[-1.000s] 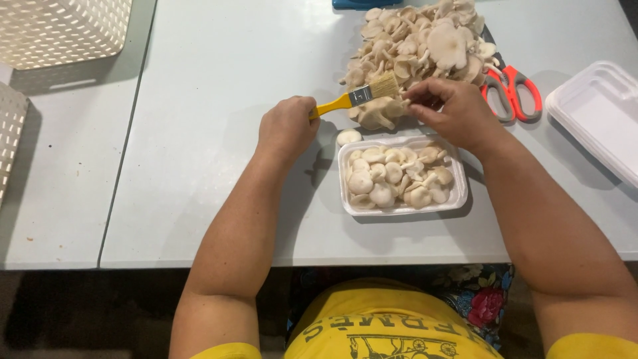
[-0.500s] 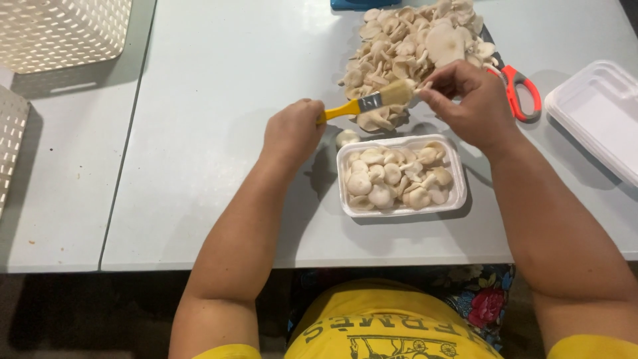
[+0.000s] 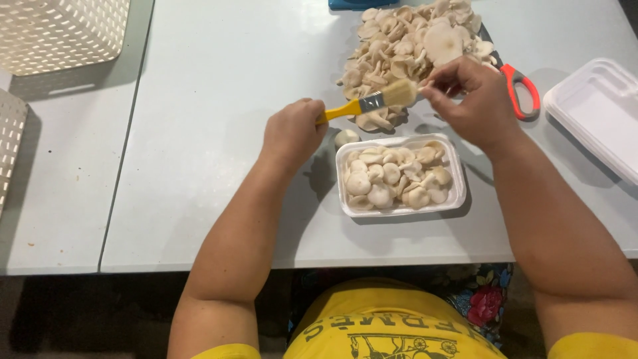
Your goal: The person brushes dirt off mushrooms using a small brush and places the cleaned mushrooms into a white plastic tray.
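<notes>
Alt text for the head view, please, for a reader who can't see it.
A person's left hand holds a yellow-handled brush whose bristles meet the right hand, which pinches something small. Below sits a white tray of mushrooms; behind them are a loose mushroom pile and red-handled scissors on a pale table.

Head view, looking down.
One head-worn camera faces steeply down and forward, close over the table [image 3: 212, 133].

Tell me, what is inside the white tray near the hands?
The white tray holds pale mushrooms, filling it in a packed layer. The tray bottom and any mushrooms lying lower are covered, so they cannot be seen.
</notes>
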